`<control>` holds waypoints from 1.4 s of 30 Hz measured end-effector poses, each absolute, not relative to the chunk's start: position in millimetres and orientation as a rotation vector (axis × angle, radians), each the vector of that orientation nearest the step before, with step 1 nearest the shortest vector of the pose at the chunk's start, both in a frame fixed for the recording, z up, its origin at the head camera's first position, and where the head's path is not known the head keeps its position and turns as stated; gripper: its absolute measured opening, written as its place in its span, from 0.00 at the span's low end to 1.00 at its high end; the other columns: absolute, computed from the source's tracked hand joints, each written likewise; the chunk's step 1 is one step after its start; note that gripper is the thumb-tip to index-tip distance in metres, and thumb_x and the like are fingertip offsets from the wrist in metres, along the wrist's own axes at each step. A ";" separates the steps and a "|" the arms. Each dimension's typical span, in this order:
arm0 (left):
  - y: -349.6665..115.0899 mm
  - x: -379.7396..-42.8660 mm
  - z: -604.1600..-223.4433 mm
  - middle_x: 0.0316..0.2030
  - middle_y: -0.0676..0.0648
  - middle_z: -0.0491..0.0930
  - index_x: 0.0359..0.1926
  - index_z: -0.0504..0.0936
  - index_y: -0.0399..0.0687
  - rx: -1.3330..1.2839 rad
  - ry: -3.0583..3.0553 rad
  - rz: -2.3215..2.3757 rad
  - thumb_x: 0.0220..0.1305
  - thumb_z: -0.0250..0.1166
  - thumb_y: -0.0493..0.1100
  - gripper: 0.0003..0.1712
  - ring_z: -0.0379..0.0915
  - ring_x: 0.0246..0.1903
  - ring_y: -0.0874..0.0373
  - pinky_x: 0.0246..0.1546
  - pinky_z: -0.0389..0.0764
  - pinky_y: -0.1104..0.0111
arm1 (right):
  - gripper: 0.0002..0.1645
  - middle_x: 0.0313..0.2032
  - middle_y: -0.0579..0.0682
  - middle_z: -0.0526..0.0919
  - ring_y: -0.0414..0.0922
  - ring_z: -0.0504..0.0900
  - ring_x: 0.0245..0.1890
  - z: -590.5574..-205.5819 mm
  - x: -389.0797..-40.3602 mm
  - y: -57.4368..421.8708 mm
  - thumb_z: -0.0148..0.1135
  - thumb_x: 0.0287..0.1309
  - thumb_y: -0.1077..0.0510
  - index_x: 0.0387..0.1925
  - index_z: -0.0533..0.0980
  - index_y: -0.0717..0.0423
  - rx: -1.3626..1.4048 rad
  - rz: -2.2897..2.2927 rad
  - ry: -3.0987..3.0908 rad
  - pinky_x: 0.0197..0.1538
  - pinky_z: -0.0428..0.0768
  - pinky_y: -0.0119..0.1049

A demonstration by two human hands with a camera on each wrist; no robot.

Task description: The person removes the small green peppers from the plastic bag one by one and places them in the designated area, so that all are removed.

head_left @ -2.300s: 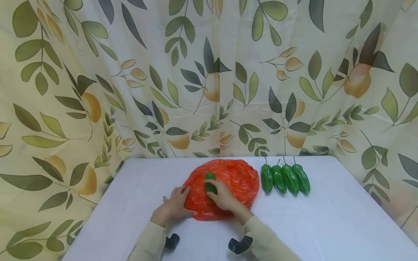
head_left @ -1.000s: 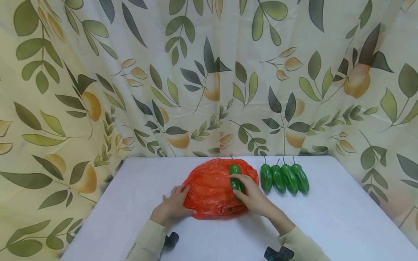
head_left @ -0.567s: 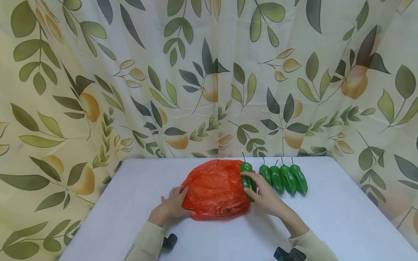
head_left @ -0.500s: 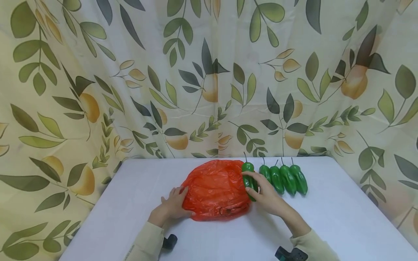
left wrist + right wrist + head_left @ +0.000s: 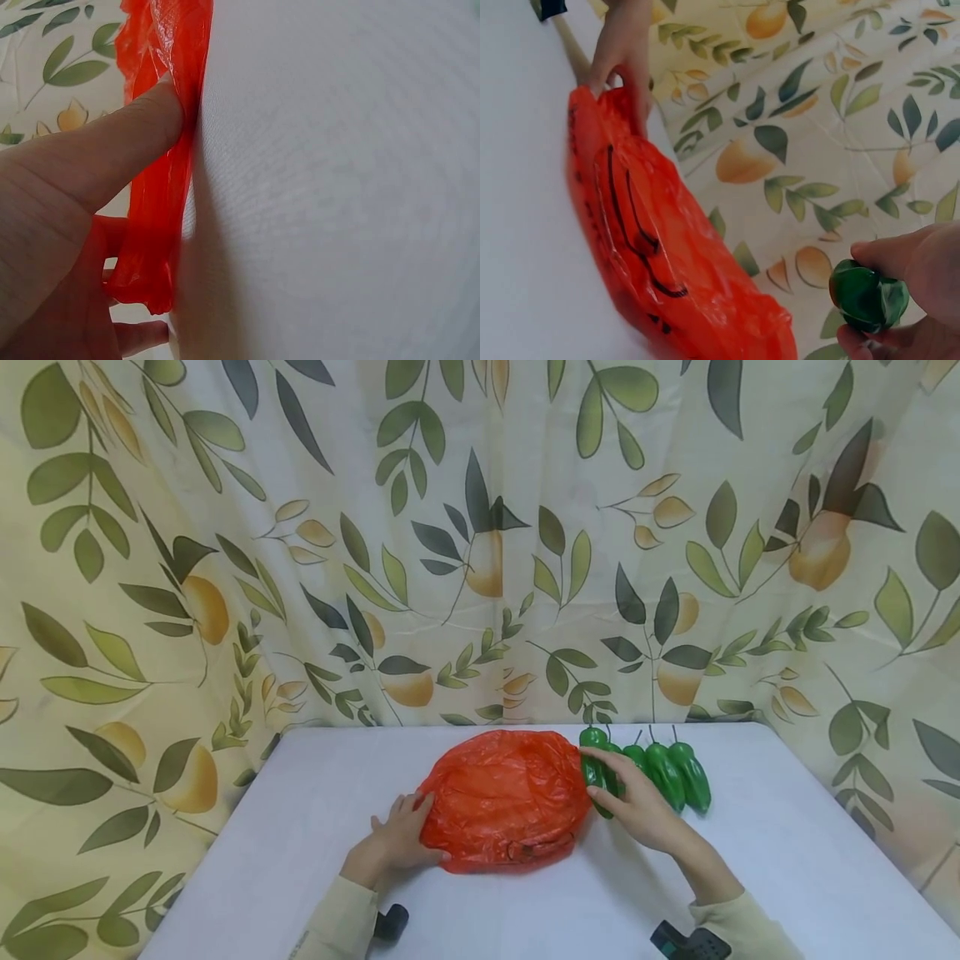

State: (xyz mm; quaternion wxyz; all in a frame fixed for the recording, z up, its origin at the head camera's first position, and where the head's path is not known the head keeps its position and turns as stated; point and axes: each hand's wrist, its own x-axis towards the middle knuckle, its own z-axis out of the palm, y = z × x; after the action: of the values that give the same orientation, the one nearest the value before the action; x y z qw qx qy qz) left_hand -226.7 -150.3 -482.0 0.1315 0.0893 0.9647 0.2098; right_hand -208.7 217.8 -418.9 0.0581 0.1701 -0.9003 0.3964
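Observation:
My right hand [image 5: 637, 802] grips a green pepper [image 5: 595, 770] between thumb and fingers, with the stem end pointing to the back. This pepper overlaps the left end of a row of glossy green peppers [image 5: 678, 777] in the head view. Seen from the right wrist, the held pepper [image 5: 859, 295] shows its rounded end between thumb and fingers. A crinkled red plastic bag [image 5: 506, 802] lies to the left of it. On the bag's left edge, my left hand [image 5: 401, 835] holds it with spread fingers above and the thumb [image 5: 142, 124] along the near side.
A white-covered table [image 5: 315, 768] carries everything. Behind it hangs a curtain [image 5: 480, 552] printed with leaves and fruit. Dark wrist-worn devices sit at both cuffs, one near the left sleeve [image 5: 341, 914].
My right hand has carried the pepper from over the middle of the red bag rightward to the row's left end. The left hand has stayed at the bag's edge.

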 end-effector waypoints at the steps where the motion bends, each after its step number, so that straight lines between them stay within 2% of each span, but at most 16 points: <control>1: -150.3 -226.7 -481.5 0.75 0.41 0.59 0.78 0.58 0.51 0.260 2.805 0.605 0.50 0.77 0.60 0.60 0.49 0.75 0.36 0.67 0.51 0.24 | 0.34 0.72 0.67 0.64 0.70 0.61 0.72 -417.9 -209.0 219.2 0.61 0.69 0.59 0.74 0.63 0.53 0.507 1.197 -2.735 0.62 0.70 0.74; 13: -151.1 -226.8 -482.0 0.75 0.41 0.58 0.79 0.58 0.50 0.263 2.799 0.614 0.49 0.77 0.61 0.61 0.49 0.75 0.36 0.68 0.49 0.24 | 0.37 0.73 0.71 0.60 0.73 0.62 0.69 -410.4 -212.9 239.1 0.60 0.70 0.58 0.76 0.59 0.53 0.445 1.207 -2.740 0.56 0.78 0.70; 20: -150.6 -225.6 -481.9 0.76 0.41 0.58 0.79 0.58 0.50 0.261 2.800 0.617 0.49 0.77 0.61 0.61 0.48 0.76 0.36 0.68 0.49 0.24 | 0.36 0.73 0.73 0.60 0.76 0.62 0.69 -409.9 -215.2 248.2 0.60 0.70 0.59 0.76 0.60 0.54 0.455 1.181 -2.724 0.58 0.74 0.73; 24: -150.4 -226.0 -482.8 0.76 0.41 0.58 0.79 0.58 0.50 0.260 2.805 0.614 0.48 0.78 0.61 0.61 0.48 0.76 0.36 0.68 0.50 0.24 | 0.37 0.73 0.73 0.60 0.75 0.65 0.67 -408.5 -217.4 255.4 0.60 0.70 0.59 0.76 0.60 0.53 0.447 1.184 -2.722 0.57 0.76 0.72; 27: -150.1 -226.9 -483.8 0.76 0.41 0.58 0.79 0.58 0.51 0.256 2.805 0.616 0.49 0.78 0.61 0.61 0.48 0.76 0.36 0.68 0.50 0.24 | 0.37 0.72 0.74 0.60 0.74 0.68 0.64 -406.9 -218.0 261.4 0.59 0.71 0.60 0.77 0.59 0.53 0.427 1.197 -2.731 0.53 0.81 0.68; 30: -150.4 -227.4 -484.8 0.76 0.41 0.58 0.79 0.57 0.51 0.254 2.802 0.618 0.49 0.77 0.61 0.61 0.48 0.76 0.36 0.68 0.50 0.24 | 0.37 0.70 0.74 0.62 0.69 0.73 0.57 -406.4 -219.0 267.0 0.58 0.71 0.61 0.77 0.58 0.54 0.421 1.206 -2.738 0.45 0.87 0.54; 34: -150.7 -227.4 -485.0 0.76 0.40 0.58 0.79 0.57 0.50 0.257 2.804 0.617 0.49 0.77 0.61 0.61 0.48 0.76 0.36 0.67 0.49 0.24 | 0.36 0.67 0.73 0.65 0.60 0.76 0.49 -407.0 -221.4 274.5 0.56 0.72 0.63 0.76 0.58 0.55 0.434 1.217 -2.742 0.37 0.85 0.39; 36: -150.5 -227.3 -484.8 0.76 0.40 0.58 0.79 0.57 0.50 0.262 2.808 0.614 0.49 0.77 0.61 0.61 0.48 0.76 0.36 0.67 0.50 0.23 | 0.35 0.68 0.73 0.65 0.62 0.76 0.50 -407.5 -222.4 278.2 0.55 0.72 0.63 0.76 0.59 0.55 0.435 1.220 -2.743 0.39 0.87 0.42; 38: -150.3 -227.1 -484.5 0.76 0.40 0.58 0.79 0.57 0.50 0.265 2.813 0.609 0.49 0.78 0.61 0.61 0.48 0.76 0.35 0.67 0.50 0.23 | 0.35 0.69 0.74 0.64 0.66 0.76 0.53 -408.5 -223.5 281.9 0.55 0.72 0.64 0.77 0.59 0.55 0.428 1.217 -2.743 0.43 0.88 0.49; 40: -150.2 -227.0 -484.4 0.76 0.40 0.58 0.79 0.57 0.50 0.267 2.816 0.603 0.49 0.78 0.60 0.61 0.49 0.76 0.35 0.67 0.50 0.23 | 0.35 0.70 0.75 0.63 0.70 0.74 0.56 -409.7 -224.2 285.3 0.54 0.73 0.63 0.77 0.58 0.55 0.417 1.217 -2.741 0.46 0.87 0.56; 42: -150.1 -227.0 -484.7 0.76 0.40 0.58 0.79 0.57 0.50 0.264 2.817 0.602 0.49 0.78 0.60 0.61 0.48 0.76 0.35 0.67 0.50 0.23 | 0.35 0.70 0.76 0.61 0.72 0.73 0.58 -411.2 -224.9 289.0 0.53 0.73 0.63 0.77 0.57 0.55 0.402 1.219 -2.741 0.47 0.86 0.59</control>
State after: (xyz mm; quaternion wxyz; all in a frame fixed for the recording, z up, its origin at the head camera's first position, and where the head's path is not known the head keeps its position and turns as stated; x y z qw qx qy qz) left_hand -227.0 -150.1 -484.7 0.1243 0.0906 0.9663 0.2066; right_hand -224.9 289.0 -411.2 0.0575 0.1325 -0.9042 0.4020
